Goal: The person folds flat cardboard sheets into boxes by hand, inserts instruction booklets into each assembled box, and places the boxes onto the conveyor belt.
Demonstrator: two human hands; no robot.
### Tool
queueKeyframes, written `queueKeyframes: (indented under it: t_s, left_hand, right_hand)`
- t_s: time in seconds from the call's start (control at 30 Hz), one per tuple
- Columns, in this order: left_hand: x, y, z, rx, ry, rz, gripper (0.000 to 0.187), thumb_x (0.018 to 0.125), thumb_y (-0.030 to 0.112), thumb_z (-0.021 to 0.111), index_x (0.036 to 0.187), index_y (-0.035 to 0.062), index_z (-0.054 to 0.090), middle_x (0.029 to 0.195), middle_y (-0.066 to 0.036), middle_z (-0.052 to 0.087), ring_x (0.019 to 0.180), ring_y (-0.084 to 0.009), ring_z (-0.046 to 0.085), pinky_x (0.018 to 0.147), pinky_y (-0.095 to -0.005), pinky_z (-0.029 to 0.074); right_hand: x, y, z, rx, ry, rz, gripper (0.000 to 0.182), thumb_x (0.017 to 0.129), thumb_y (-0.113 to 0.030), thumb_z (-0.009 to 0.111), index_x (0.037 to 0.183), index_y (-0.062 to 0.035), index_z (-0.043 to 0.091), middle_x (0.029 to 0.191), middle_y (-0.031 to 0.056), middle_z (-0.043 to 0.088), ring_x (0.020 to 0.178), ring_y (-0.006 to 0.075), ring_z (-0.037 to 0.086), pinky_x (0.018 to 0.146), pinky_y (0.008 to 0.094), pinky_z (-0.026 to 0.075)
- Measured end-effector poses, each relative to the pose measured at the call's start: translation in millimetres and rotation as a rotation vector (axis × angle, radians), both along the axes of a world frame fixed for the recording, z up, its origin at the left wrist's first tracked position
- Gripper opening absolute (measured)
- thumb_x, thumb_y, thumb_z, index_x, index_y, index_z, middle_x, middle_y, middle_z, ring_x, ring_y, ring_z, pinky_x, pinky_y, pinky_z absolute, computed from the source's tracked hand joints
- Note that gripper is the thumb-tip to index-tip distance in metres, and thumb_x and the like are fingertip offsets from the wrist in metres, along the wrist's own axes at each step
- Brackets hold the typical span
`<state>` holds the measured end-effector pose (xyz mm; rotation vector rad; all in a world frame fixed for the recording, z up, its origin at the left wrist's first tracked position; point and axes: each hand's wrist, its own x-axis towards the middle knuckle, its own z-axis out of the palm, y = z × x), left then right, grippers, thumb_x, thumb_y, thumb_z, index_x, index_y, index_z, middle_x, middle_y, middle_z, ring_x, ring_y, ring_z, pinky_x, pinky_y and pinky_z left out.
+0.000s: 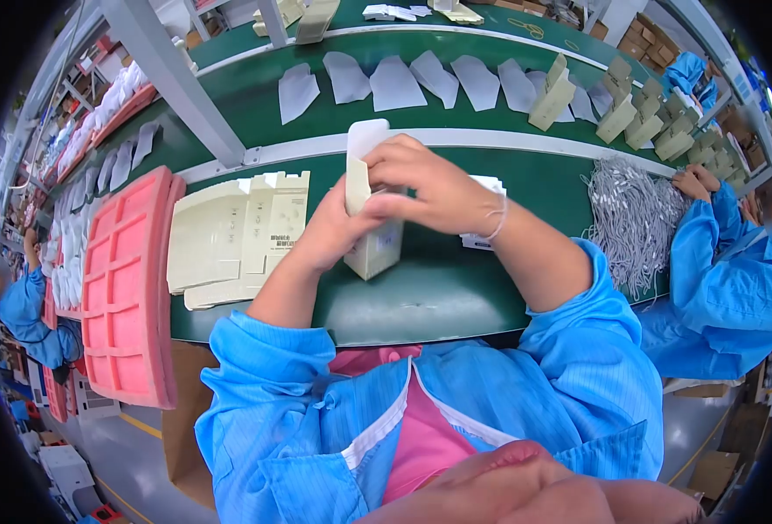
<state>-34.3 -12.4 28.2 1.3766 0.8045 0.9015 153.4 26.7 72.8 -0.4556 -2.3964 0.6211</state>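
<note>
A small cream cardboard box (373, 255) stands over the green table in front of me, its top flap raised and its pale inner side showing. My left hand (332, 229) is closed around the box's left side. From the right, my right hand (416, 182) reaches over the box's top, its fingers curled at the opening and its thumb across the front edge. What lies inside the box is hidden by my fingers. Flattened cream cartons (229, 231) lie stacked left of my left hand. Beyond my right wrist is a small stack of white printed papers (480, 238), partly covered.
Pink foam trays (128, 288) stand at the left. A heap of grey cords (634, 218) lies at the right, beside a co-worker in blue (709, 271). White sleeves (394, 83) and standing cream boxes (552, 94) line the belt beyond a white rail (482, 138).
</note>
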Motion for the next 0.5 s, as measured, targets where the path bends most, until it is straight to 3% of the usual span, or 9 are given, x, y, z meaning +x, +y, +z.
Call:
queueKeyframes:
  t_s: [0.07, 0.1, 0.13, 0.2, 0.23, 0.33, 0.37, 0.47, 0.5]
  left_hand:
    - [3, 0, 2, 0.308, 0.235, 0.266, 0.085, 0.073, 0.036, 0.074, 0.139, 0.0039, 0.031, 0.125, -0.016, 0.048, 0.116, -0.0276, 0.048, 0.096, -0.0380, 0.039]
    - [2, 3, 2, 0.312, 0.239, 0.266, 0.085, 0.073, 0.036, 0.074, 0.139, 0.0039, 0.031, 0.125, -0.016, 0.048, 0.116, -0.0276, 0.048, 0.096, -0.0380, 0.039]
    - [-1, 7, -1, 0.474, 0.428, 0.421, 0.086, 0.073, 0.038, 0.074, 0.140, 0.0046, 0.030, 0.128, -0.018, 0.046, 0.118, -0.0300, 0.046, 0.098, -0.0395, 0.038]
    - [-10, 18, -7, 0.789, 0.806, 0.733, 0.089, 0.072, 0.040, 0.073, 0.141, 0.0059, 0.029, 0.135, -0.021, 0.041, 0.122, -0.0349, 0.042, 0.101, -0.0424, 0.034]
    - [-15, 21, -10, 0.789, 0.807, 0.737, 0.089, 0.072, 0.040, 0.073, 0.141, 0.0059, 0.029, 0.135, -0.021, 0.041, 0.122, -0.0349, 0.042, 0.101, -0.0424, 0.034]
    - [-26, 28, -21, 0.169, 1.539, 0.339, 0.092, 0.072, 0.047, 0.071, 0.143, 0.0107, 0.026, 0.144, -0.022, 0.030, 0.127, -0.0409, 0.035, 0.105, -0.0451, 0.028]
    - [-24, 27, -30, 0.165, 1.538, 0.341, 0.092, 0.072, 0.047, 0.071, 0.143, 0.0107, 0.026, 0.144, -0.022, 0.030, 0.127, -0.0409, 0.035, 0.105, -0.0451, 0.028]
    - [-9, 17, -37, 0.704, 1.191, 0.139, 0.091, 0.072, 0.051, 0.069, 0.144, 0.0147, 0.026, 0.146, -0.020, 0.028, 0.128, -0.0416, 0.033, 0.106, -0.0468, 0.028]
    - [-8, 16, -32, 0.705, 1.194, 0.142, 0.091, 0.072, 0.051, 0.069, 0.144, 0.0147, 0.026, 0.146, -0.020, 0.028, 0.128, -0.0416, 0.033, 0.106, -0.0468, 0.028]
  right_hand:
    - [-5, 2, -8, 0.183, 0.042, -0.125, 0.015, 0.085, -0.014, 0.062, 0.093, -0.0014, 0.062, 0.107, 0.0111, 0.059, 0.102, 0.0277, 0.052, 0.093, 0.0371, 0.041]
    - [-5, 4, -11, 0.276, 0.062, -0.185, 0.016, 0.085, -0.015, 0.063, 0.091, -0.0009, 0.062, 0.107, 0.0113, 0.058, 0.103, 0.0287, 0.051, 0.094, 0.0375, 0.039]
    - [1, 10, -12, 0.280, 0.066, -0.184, 0.016, 0.085, -0.015, 0.063, 0.091, -0.0009, 0.062, 0.107, 0.0113, 0.058, 0.103, 0.0287, 0.051, 0.094, 0.0375, 0.039]
    - [26, 40, -12, 0.408, 0.118, -0.471, 0.018, 0.084, -0.017, 0.062, 0.091, 0.0000, 0.060, 0.107, 0.0127, 0.058, 0.102, 0.0319, 0.052, 0.090, 0.0382, 0.044]
    - [43, 58, -14, 0.431, 0.113, -0.601, 0.019, 0.083, -0.016, 0.062, 0.090, 0.0009, 0.060, 0.107, 0.0137, 0.058, 0.101, 0.0332, 0.052, 0.089, 0.0386, 0.044]
    - [101, 109, -29, 0.393, 0.022, -0.887, 0.020, 0.082, -0.013, 0.062, 0.095, 0.0025, 0.059, 0.107, 0.0165, 0.057, 0.098, 0.0367, 0.053, 0.088, 0.0392, 0.044]
    - [114, 121, -43, 0.392, 0.020, -0.884, 0.020, 0.082, -0.013, 0.062, 0.095, 0.0025, 0.059, 0.107, 0.0165, 0.057, 0.098, 0.0367, 0.053, 0.088, 0.0392, 0.044]
    - [122, 130, -55, 0.434, -0.018, -1.014, 0.029, 0.079, -0.013, 0.065, 0.103, 0.0012, 0.057, 0.111, 0.0154, 0.055, 0.098, 0.0361, 0.052, 0.088, 0.0401, 0.044]
    - [120, 129, -54, 0.526, 0.018, -1.060, 0.032, 0.078, -0.013, 0.066, 0.106, 0.0004, 0.056, 0.112, 0.0148, 0.054, 0.099, 0.0359, 0.052, 0.088, 0.0402, 0.044]
